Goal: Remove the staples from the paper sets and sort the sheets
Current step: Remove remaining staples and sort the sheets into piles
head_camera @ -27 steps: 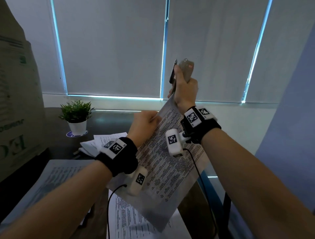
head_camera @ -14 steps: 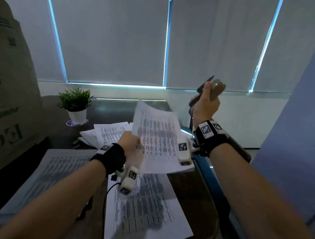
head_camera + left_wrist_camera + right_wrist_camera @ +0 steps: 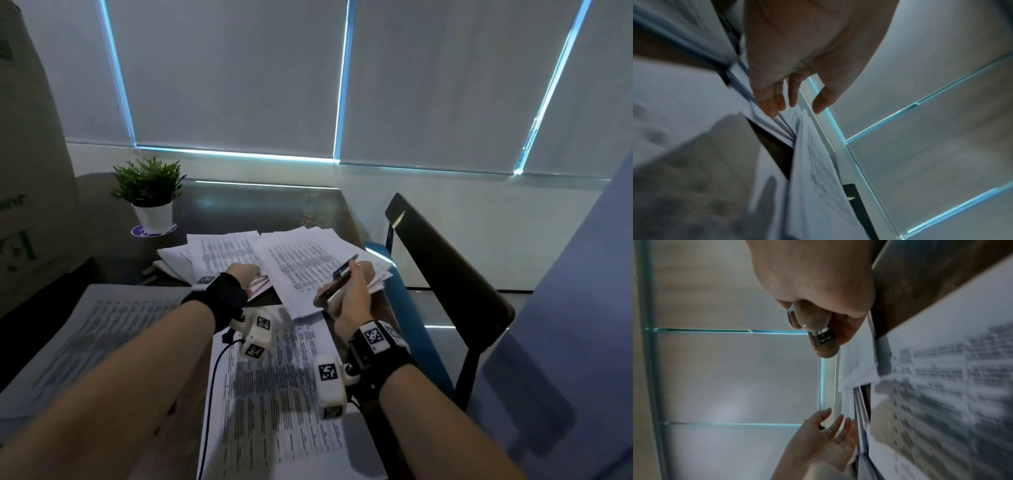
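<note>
Printed white sheets lie in several lots on the dark desk. The nearest sheet (image 3: 274,394) lies flat at six o'clock, text side up, its long side running away from the person. A loose fanned pile (image 3: 308,270) sits beyond it at about twelve o'clock, tilted clockwise, overlapping another messy pile (image 3: 212,253) toward eleven. A large sheet (image 3: 102,329) lies flat at nine o'clock. The staple remover (image 3: 337,284), brownish with metal parts, is held above the fanned pile's right edge.
</note>
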Tool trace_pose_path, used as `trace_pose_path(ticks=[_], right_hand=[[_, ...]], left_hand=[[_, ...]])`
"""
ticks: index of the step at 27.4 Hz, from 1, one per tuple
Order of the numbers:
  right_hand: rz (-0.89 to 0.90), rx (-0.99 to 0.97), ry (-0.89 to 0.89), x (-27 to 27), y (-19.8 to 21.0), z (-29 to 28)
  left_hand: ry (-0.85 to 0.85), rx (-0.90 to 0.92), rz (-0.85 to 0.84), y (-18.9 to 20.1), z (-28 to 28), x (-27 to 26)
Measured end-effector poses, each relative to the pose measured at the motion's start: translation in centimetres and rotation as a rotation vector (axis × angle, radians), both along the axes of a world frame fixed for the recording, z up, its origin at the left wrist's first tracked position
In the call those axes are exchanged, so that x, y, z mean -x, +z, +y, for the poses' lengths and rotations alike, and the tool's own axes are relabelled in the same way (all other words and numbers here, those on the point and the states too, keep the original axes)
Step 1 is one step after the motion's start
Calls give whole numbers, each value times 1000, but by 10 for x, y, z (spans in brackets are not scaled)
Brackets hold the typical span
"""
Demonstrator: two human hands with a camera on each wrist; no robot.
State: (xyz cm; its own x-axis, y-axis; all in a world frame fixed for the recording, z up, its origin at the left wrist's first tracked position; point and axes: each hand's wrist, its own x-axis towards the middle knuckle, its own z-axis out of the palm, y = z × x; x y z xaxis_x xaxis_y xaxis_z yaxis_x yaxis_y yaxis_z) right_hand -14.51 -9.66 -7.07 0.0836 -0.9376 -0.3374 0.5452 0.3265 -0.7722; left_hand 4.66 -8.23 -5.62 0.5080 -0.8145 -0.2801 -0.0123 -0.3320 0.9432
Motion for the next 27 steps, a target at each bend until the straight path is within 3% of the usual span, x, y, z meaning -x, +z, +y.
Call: trace_pose_path(ticks=[4, 6, 9, 12, 19, 25, 27], right_hand=[[-130, -115, 140, -30, -28, 16], [-91, -123, 154, -37, -42, 20], [-8, -95, 167, -36, -57, 21], [-78, -60, 172, -30, -63, 22], [-37, -28, 206, -30, -64, 25], [-27, -2, 207, -29, -66, 24], [-27, 0, 206, -28, -69, 23]], left_hand=[[-61, -277, -358, -29, 48, -40], [-108, -441, -414, -36, 71, -45], [-270, -543, -614, -34, 85, -36], [-346, -590, -822, -34, 84, -23], [-222, -550, -830, -40, 82, -8], [-216, -457, -603, -34, 84, -15], [-185, -328, -454, -38, 84, -15]])
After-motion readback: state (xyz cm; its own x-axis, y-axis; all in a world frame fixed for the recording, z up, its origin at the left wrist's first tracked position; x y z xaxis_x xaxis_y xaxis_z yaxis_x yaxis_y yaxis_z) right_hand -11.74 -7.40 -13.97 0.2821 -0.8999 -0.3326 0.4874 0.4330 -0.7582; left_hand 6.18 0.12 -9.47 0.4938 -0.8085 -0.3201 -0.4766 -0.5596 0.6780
